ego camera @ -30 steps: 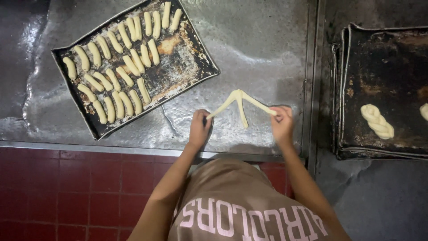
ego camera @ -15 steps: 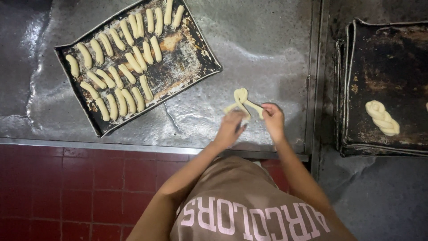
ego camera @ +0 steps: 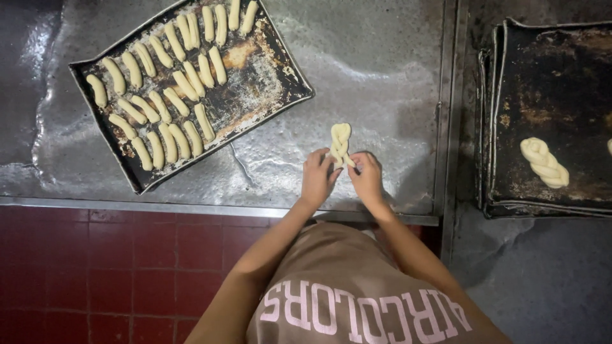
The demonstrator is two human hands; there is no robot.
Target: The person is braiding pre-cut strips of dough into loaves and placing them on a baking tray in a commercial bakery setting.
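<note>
Dough braid flat on steel worktop, just ahead of both hands; far end plaited, near end pinched between fingertips; left hand grips near-left strand end, fingers curled on it; right hand pinches near-right end, touching dough; hands side by side, almost touching; dark tray w/ rows of dough sticks well apart, upper left; second tray far right, one finished braid on it.
</note>
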